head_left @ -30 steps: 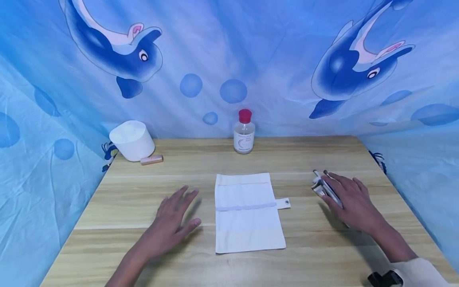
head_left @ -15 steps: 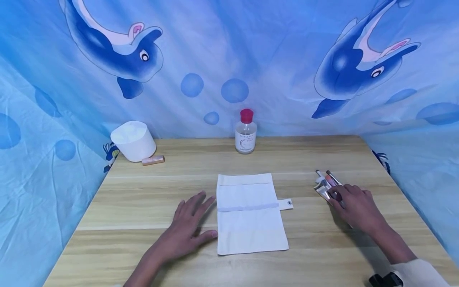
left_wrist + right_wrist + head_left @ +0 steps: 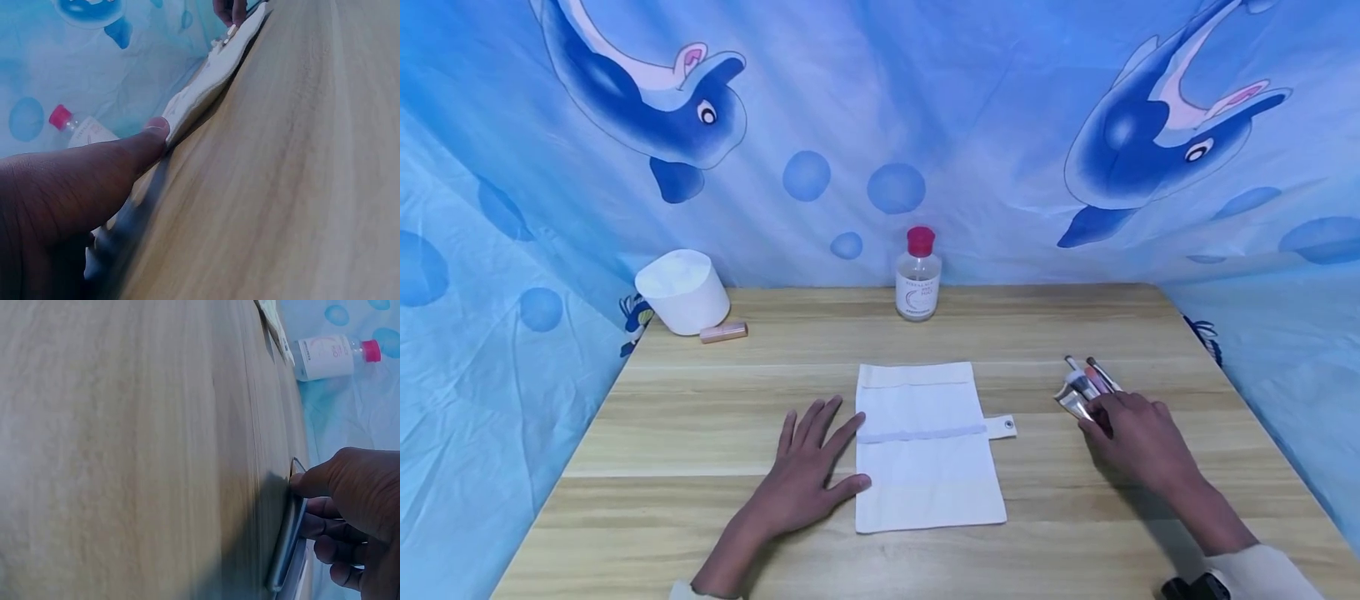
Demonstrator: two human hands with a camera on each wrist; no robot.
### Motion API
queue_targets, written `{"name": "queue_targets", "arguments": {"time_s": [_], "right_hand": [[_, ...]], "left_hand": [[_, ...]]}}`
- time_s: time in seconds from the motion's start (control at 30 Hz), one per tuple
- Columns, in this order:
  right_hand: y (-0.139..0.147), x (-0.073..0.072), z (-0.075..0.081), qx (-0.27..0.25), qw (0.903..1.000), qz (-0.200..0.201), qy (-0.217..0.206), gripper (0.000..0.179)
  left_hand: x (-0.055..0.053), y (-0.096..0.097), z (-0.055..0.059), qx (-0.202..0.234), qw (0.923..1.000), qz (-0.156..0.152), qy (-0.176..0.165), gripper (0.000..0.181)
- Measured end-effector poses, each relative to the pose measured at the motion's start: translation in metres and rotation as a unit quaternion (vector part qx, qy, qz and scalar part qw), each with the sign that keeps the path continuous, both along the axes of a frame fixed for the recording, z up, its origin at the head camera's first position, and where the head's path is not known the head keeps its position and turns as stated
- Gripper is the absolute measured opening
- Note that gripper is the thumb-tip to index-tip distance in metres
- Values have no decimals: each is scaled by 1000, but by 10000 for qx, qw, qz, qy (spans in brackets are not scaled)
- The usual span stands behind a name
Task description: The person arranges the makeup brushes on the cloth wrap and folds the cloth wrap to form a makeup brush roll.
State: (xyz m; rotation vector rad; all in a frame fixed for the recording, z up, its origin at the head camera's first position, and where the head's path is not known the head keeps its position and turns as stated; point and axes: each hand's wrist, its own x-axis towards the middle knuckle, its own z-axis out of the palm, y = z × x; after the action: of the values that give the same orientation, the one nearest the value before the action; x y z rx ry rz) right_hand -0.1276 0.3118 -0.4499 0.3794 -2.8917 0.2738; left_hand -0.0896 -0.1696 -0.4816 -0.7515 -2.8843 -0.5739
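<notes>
My left hand lies with fingers spread at the left edge of a white cloth pouch, which is laid flat with its snap tab to the right. In the left wrist view the thumb tip touches the pouch edge. My right hand is at a small bundle of makeup tools on the right. Its thumb and curled fingers pinch a silver tool that looks like an eyelash curler. Beside it lie makeup brushes and a pinkish piece. The right wrist view shows its grey handle under the fingers.
A clear bottle with a red cap stands at the back of the wooden table. At the back left are a white rounded container and a rose-gold tube. A blue dolphin-print curtain surrounds the table.
My left hand has moved right until it touches the pouch's left edge. My right hand has drawn back slightly along the makeup tools, leaving more of their upper ends visible.
</notes>
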Motion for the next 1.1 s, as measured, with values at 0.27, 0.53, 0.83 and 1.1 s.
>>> {"name": "queue_targets", "arguments": {"time_s": [0.27,0.53,0.83,1.1], "right_hand": [[-2,0,-2,-216,9997,-89,50,21],[-5,-1,0,-491,9979,-257,-338,18],[-15,-7,11,-924,9943,-206,-494,14],[-30,-13,22,-967,9933,-199,-600,14]], "left_hand": [[0,0,1,-61,10000,30,38,81],[0,0,1,-4,9997,32,259,80],[0,0,0,-41,9998,66,156,81],[-1,0,0,-42,9998,47,162,81]]}}
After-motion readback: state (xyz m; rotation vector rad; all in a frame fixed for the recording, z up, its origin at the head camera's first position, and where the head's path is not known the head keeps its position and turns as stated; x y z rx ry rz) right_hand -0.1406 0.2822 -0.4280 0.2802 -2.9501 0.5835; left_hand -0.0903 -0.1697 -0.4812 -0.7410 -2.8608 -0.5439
